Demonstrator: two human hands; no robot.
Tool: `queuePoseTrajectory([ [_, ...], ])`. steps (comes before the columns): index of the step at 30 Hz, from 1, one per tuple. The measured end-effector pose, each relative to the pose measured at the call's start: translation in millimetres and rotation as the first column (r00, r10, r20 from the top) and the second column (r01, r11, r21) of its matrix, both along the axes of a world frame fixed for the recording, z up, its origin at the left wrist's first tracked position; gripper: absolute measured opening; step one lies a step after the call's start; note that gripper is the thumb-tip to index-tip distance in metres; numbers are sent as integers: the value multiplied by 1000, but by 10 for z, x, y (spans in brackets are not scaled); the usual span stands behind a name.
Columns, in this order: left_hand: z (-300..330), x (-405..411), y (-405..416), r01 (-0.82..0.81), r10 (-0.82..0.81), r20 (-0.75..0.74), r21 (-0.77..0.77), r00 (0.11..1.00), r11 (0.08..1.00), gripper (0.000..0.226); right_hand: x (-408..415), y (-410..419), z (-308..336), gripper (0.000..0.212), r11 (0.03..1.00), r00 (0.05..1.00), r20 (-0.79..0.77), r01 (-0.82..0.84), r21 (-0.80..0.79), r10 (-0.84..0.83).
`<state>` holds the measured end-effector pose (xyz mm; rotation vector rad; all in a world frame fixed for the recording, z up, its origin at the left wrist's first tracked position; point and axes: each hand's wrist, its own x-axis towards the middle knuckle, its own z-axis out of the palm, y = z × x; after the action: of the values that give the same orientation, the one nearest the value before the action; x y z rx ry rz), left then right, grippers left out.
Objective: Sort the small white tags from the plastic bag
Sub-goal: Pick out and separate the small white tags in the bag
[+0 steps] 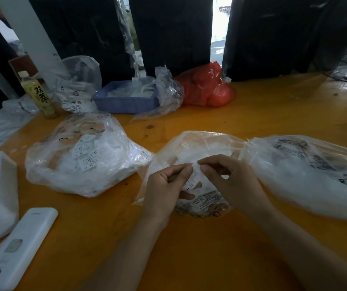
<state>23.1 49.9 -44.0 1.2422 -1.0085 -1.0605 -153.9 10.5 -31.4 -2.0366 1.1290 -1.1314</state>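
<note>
Both hands meet over the middle plastic bag [191, 143] on the bench [273, 106]: the left hand [164, 185] and right hand [231, 181] each have fingers curled, pinching one small white tag [195, 172] between them. That thin slip could tear or slip back among the loose ones if they tug unevenly.

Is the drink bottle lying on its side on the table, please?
No, the bottle stands upright on the table, left of the blue tray.
</note>
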Motion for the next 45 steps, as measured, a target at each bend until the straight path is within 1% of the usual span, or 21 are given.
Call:
queuePoseTrajectory([
  [4, 9, -5, 3, 1, -1, -5, -4, 1000, 1000, 14, 1, -3, -12, 21, 1000, 999, -31, -13, 27, 14],
  [7, -2, -2, -25, 3, -4, -8, -39, 1000, 999, 22, -12, -16, -4, 19, 997, 996, 47, 73, 9, -73],
  [9, -6, 16, -44, -27, 30, 37, -82, 999, 996, 30, -23, -33, 21, 19, 993, 988, 106, 113, 25, -115],
  [11, 18, 42, -36, -83, 103, 152, -133, 983, 988, 33, -36, -41, 58, 18, 991, 982, 129, 131, 40, -135],
  [14, 175, 182, 14, -206, 313, 333, -317, 890, 926, 32, -124, -59, 185, 13, 976, 968, 131, 216, -13, -213],
  [16, 329, 448, 33, -335, 575, 367, -541, 731, 772, 32, -289, -128, 296, 8, 928, 937, 48, 349, -134, -346],
  [18, 465, 819, 39, -443, 790, 387, -671, 475, 595, 25, -567, -276, 367, 2, 861, 842, -212, 447, -241, -497],
  [20, 524, 1166, 53, -551, 832, 479, -630, 279, 547, 23, -882, -469, 332, 20, 814, 622, -541, 528, -244, -566],
  [21, 511, 1297, 53, -598, 796, 561, -565, 226, 569, 24, -1020, -543, 295, 25, 794, 508, -668, 569, -213, -544],
  [23, 451, 1456, 29, -646, 647, 740, -404, 187, 648, 27, -1164, -609, 234, 25, 784, 300, -847, 589, -197, -439],
  [24, 426, 1496, 8, -645, 567, 802, -335, 187, 687, 28, -1194, -625, 207, 21, 798, 228, -894, 569, -199, -386],
  [25, 403, 1520, -21, -636, 500, 844, -281, 192, 719, 28, -1201, -634, 188, 16, 812, 199, -917, 552, -187, -346],
  [28, 351, 1536, -117, -598, 317, 937, -171, 147, 783, 28, -1187, -654, 133, 9, 827, 305, -913, 558, -60, -272],
  [30, 355, 1501, -167, -604, 270, 957, -155, 104, 782, 33, -1152, -630, 126, 10, 819, 332, -908, 573, -20, -255],
  [35, 410, 1411, -189, -602, 343, 924, -178, 170, 778, 42, -1078, -576, 220, 26, 815, 329, -866, 561, -141, -377],
  [37, 463, 1342, -161, -627, 438, 888, -264, 138, 733, 39, -1068, -545, 256, 28, 797, 347, -817, 566, -209, -460],
  [39, 499, 1198, -140, -600, 552, 825, -380, 125, 704, 34, -1044, -508, 270, 30, 786, 416, -742, 571, -236, -525],
  [40, 512, 1086, -133, -557, 609, 778, -441, 153, 704, 32, -1019, -479, 282, 30, 779, 473, -676, 576, -247, -565],
  [42, 511, 798, -123, -433, 664, 677, -519, 317, 736, 26, -935, -423, 326, 26, 775, 603, -499, 565, -284, -622],
  [44, 472, 478, -95, -282, 570, 613, -506, 547, 815, 22, -816, -349, 373, 24, 804, 752, -286, 544, -239, -594],
  [45, 440, 324, -71, -194, 467, 601, -463, 648, 865, 22, -750, -311, 375, 23, 859, 849, -137, 496, -125, -510],
])
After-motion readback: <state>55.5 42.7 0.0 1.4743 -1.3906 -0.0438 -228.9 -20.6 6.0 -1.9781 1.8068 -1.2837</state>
